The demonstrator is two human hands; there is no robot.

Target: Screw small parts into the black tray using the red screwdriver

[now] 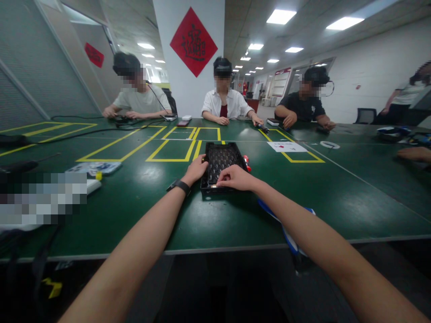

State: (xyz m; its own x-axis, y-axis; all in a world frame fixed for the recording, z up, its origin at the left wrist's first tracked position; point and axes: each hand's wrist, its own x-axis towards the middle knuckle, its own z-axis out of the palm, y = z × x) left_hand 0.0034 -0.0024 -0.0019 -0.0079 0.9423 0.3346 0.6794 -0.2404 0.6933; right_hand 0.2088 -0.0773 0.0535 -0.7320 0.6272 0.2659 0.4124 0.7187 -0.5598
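A black rectangular tray (223, 192) with raised walls and a honeycomb-like pattern of pockets lies on the green table in front of me. My left hand (197, 168) grips its left wall, thumb at the rim. Over the near end of the tray, my right hand (235, 178) is closed in a pinch. A small pale, shiny piece (213, 185) sits by those fingertips, at the near left corner; whether they hold it, I cannot tell. Red round objects (247, 163) show just past the tray's right wall.
A blue-and-white item (267, 208) lies partly under my right forearm. Left of me are a flat patterned packet (96, 168) and dark cables (67, 136). A white printed sheet (287, 147) and a white ring (330, 145) lie to the right. Several people sit across the table.
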